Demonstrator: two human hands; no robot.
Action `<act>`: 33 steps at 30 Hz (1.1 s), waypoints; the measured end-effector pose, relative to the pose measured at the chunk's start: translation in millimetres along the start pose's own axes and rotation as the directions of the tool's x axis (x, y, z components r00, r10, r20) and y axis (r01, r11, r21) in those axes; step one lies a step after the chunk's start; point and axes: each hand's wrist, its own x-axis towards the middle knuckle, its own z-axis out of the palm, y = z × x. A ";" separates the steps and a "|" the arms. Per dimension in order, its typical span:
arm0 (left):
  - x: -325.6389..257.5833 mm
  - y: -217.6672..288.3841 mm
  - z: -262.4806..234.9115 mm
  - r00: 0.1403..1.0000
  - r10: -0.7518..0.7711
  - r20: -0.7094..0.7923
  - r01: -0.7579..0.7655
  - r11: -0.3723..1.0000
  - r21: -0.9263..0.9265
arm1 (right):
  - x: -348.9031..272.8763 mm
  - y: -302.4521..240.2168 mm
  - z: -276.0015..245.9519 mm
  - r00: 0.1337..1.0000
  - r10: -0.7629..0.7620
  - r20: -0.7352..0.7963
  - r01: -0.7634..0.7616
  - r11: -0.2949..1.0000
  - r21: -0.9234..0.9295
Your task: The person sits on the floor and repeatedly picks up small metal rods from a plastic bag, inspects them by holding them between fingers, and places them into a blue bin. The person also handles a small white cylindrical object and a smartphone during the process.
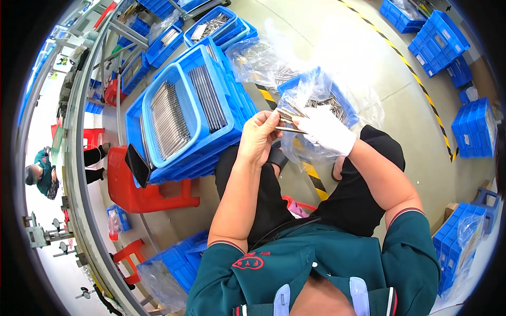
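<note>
My bare left hand [258,136] is closed, its thumb and fingers pinching the left ends of several thin metal rods [286,114]. The white-gloved right hand [328,130] grips the same small bunch from the other side, so the rods lie between both hands. They fan out at slightly different angles. Just beyond, a blue crate [348,105] lined with clear plastic holds many more loose metal rods, partly hidden by the glove. To the left, a light-blue basket [200,124] with neat rows of rods rests on stacked blue crates [236,138].
A red stool [126,189] stands beside the stacked crates. Clear plastic bags [253,59] lie beyond, near more rod-filled blue bins [232,18]. Yellow-black floor tape [421,79] runs along the right, with blue crates [472,129] past it. Another person [45,171] is at far left.
</note>
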 end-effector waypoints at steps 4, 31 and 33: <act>-0.3 0.0 0.1 0.999 -0.042 -0.002 0.042 0.999 0.007 | 3.6 12.5 6.2 0.960 -0.258 -0.112 0.242 0.960 -0.140; -11.0 3.3 8.1 0.998 0.046 -0.039 -0.040 0.988 0.149 | 0.4 7.7 2.1 0.963 -0.256 -0.088 0.242 0.959 -0.146; -9.1 3.8 4.6 1.000 0.029 0.002 -0.029 0.988 0.151 | 1.2 11.3 4.1 0.959 -0.262 -0.105 0.251 0.962 -0.111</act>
